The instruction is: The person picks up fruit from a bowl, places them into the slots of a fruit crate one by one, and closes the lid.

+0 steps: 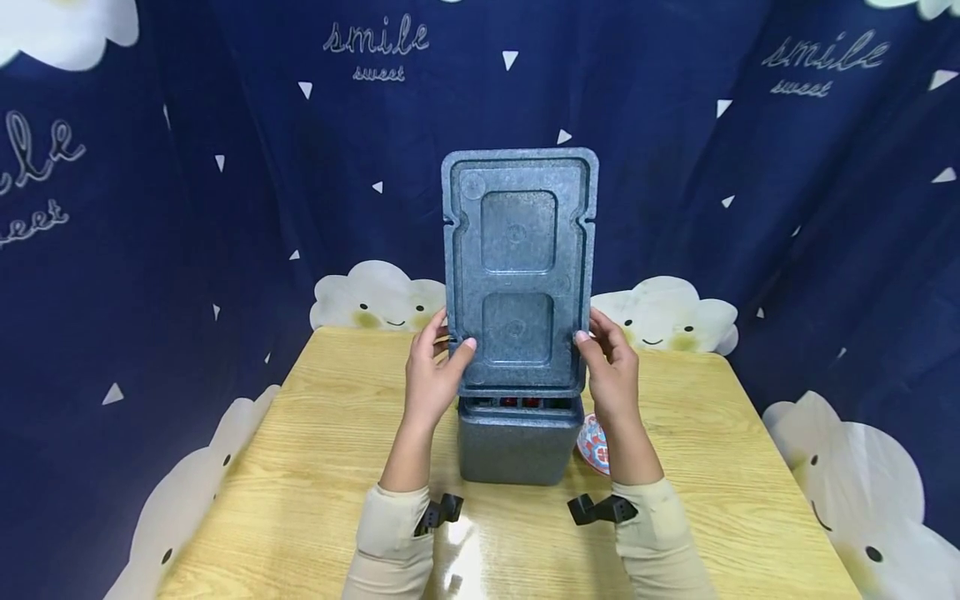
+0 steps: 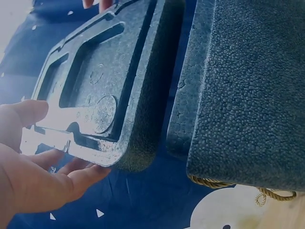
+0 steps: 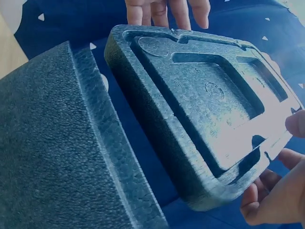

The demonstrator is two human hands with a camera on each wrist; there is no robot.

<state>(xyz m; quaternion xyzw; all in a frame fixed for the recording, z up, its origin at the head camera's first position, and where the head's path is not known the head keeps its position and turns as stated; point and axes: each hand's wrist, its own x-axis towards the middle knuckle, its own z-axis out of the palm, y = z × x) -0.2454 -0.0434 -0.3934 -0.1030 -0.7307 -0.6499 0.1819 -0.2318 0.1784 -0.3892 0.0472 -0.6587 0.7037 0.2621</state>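
A grey-blue foam lid (image 1: pixel 517 279) stands tilted up, its recessed face towards me, above the front of a matching foam box (image 1: pixel 517 450). My left hand (image 1: pixel 435 379) holds the lid's left edge, thumb on the recessed face and fingers round the back. At the opposite edge my right hand (image 1: pixel 615 379) grips it the same way. Both wrist views show a gap between the lid (image 2: pixel 95 71) and the box (image 3: pixel 52 143). Through the slot under the lid, small red items (image 1: pixel 531 402) show inside the box; most of the contents are hidden.
A patterned red-and-blue bowl (image 1: pixel 592 442) sits right of the box, partly behind my right forearm. Twisted gold cord (image 2: pixel 212 182) shows beyond the box in the left wrist view. The wooden table (image 1: pixel 330 450) ends at a dark blue curtain (image 1: pixel 375 225).
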